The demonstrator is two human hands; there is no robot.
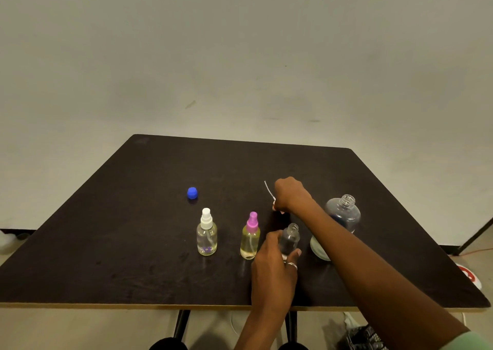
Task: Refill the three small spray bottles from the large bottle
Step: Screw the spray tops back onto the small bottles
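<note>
Clear plastic and apparently empty, the uncapped small bottle (290,240) stands upright near the front edge of the table (106,243), right of centre, its threaded neck bare. The left hand (274,264) grips it from the near side, with the thumb on one flank and fingers curled round the other. Farther back, the right hand (289,193) is closed round the removed spray head (274,206), most of which is hidden in the fist; its thin dip tube (268,188) sticks up and away.

Just left of the held bottle stands the pink-topped spray bottle (250,236), and farther left the white-topped spray bottle (206,233). Both are capped and hold pale yellow liquid. The large bottle (345,215) stands open toward the right edge, partly behind the right forearm. Its blue cap (192,193) lies well apart, back and left of the row.

I judge two bottles filled and the third opened but not yet filled. The main hazard is the right forearm, which crosses right in front of the open large bottle: a careless pull back could knock it over and spill the supply. The dip tube may drip on the table if wet. Pouring from a wide neck into so narrow a mouth could overshoot, and the light, empty bottle would tip easily if the left hand loosened.
</note>
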